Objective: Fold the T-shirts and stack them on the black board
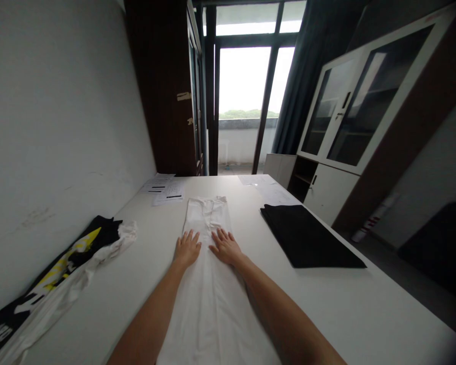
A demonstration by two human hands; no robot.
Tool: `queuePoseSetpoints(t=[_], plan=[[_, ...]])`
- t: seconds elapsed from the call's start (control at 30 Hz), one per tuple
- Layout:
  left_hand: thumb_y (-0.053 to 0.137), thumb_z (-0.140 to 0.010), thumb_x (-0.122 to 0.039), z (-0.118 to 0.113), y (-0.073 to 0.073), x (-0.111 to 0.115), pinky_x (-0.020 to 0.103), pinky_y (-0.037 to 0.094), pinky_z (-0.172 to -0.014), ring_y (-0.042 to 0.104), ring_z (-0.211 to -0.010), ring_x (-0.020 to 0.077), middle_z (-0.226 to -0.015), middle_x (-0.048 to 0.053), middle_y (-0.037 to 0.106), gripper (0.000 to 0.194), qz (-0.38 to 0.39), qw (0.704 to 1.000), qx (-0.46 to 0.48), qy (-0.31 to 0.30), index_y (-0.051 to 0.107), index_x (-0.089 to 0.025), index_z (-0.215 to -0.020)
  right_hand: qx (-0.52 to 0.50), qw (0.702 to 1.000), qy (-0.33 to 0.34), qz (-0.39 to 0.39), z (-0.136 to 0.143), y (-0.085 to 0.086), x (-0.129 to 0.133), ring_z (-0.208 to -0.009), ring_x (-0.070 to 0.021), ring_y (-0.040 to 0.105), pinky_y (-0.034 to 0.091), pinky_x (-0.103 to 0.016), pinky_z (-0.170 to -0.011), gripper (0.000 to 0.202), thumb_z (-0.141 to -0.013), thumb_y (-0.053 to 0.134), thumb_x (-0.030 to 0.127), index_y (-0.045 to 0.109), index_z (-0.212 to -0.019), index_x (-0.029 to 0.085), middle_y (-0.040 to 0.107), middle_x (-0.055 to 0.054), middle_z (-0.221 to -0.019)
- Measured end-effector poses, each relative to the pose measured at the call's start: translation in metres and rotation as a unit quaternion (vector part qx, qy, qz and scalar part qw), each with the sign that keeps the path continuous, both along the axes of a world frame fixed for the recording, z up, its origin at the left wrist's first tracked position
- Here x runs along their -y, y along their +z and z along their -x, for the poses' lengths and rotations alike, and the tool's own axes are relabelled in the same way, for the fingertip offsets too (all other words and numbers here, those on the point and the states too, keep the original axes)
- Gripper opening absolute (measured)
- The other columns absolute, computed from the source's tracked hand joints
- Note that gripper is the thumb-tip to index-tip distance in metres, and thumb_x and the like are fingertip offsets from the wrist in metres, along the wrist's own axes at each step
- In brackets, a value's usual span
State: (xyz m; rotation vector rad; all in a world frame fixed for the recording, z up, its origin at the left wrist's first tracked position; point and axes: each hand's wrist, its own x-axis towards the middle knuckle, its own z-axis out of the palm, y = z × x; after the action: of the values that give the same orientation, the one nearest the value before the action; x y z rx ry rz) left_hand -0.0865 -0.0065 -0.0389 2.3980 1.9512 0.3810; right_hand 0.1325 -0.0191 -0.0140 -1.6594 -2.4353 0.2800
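A long white cloth garment (pixel 212 299) lies flat on the white table, stretching from the near edge of the view toward the far end. Its far end is gathered and slightly wrinkled. My left hand (pixel 188 248) rests palm down on the garment's left side, fingers spread. On the right side of the garment my right hand (pixel 225 246) also lies flat with its fingers apart. Neither hand grips anything. Both forearms reach in from the bottom of the view, and the right one covers part of the garment's edge.
On the white table (pixel 144 289), a folded black cloth (pixel 311 235) lies right, and black-and-yellow clothing (pixel 61 263) beside a crumpled white cloth (pixel 79 279) lies left along the wall. Papers (pixel 167 190) and more sheets (pixel 273 192) lie at the far end. Cabinets (pixel 359 106) stand beyond.
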Motion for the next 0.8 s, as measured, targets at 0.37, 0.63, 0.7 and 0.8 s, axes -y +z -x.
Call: queuePoseSetpoints(t=[0.37, 0.63, 0.7, 0.8], plan=[[0.037, -0.103, -0.042, 0.029, 0.002, -0.02, 0.05, 0.029, -0.119, 0.042, -0.143, 0.0275, -0.156, 0.008, 0.048, 0.047, -0.04, 0.993, 0.062, 0.096, 0.061, -0.024, -0.139, -0.008, 0.998, 0.008, -0.065, 0.001, 0.01, 0.006, -0.157, -0.0269, 0.006, 0.003, -0.048, -0.125, 0.071, -0.103, 0.03, 0.061, 0.029, -0.161, 0.021, 0.012, -0.01, -0.17], [0.047, -0.099, -0.038, 0.025, 0.004, -0.016, 0.05, 0.027, -0.119, 0.039, -0.145, 0.0297, -0.159, 0.005, 0.044, 0.048, -0.014, 0.998, 0.027, 0.056, 0.057, -0.026, -0.144, -0.004, 0.998, 0.054, -0.005, 0.004, 0.012, 0.009, -0.155, -0.0289, 0.016, 0.012, -0.051, -0.123, 0.069, -0.104, 0.027, 0.062, 0.033, -0.16, 0.023, 0.021, -0.012, -0.168], [0.046, -0.099, -0.036, 0.025, 0.005, -0.015, 0.05, 0.026, -0.12, 0.038, -0.145, 0.0295, -0.159, 0.003, 0.044, 0.048, -0.01, 0.998, 0.029, 0.057, 0.056, -0.028, -0.145, 0.002, 1.0, 0.022, -0.002, -0.005, 0.013, 0.005, -0.155, -0.0279, 0.016, 0.012, -0.05, -0.123, 0.067, -0.104, 0.028, 0.06, 0.034, -0.159, 0.023, 0.022, -0.011, -0.168], [0.045, -0.099, -0.034, 0.023, 0.008, -0.012, 0.051, 0.026, -0.12, 0.037, -0.146, 0.029, -0.158, 0.002, 0.045, 0.047, -0.009, 0.998, 0.03, 0.055, 0.056, -0.029, -0.144, 0.008, 1.0, -0.021, -0.007, -0.013, 0.013, 0.001, -0.155, -0.0266, 0.017, 0.012, -0.049, -0.123, 0.063, -0.104, 0.031, 0.058, 0.039, -0.157, 0.024, 0.022, -0.009, -0.168]])
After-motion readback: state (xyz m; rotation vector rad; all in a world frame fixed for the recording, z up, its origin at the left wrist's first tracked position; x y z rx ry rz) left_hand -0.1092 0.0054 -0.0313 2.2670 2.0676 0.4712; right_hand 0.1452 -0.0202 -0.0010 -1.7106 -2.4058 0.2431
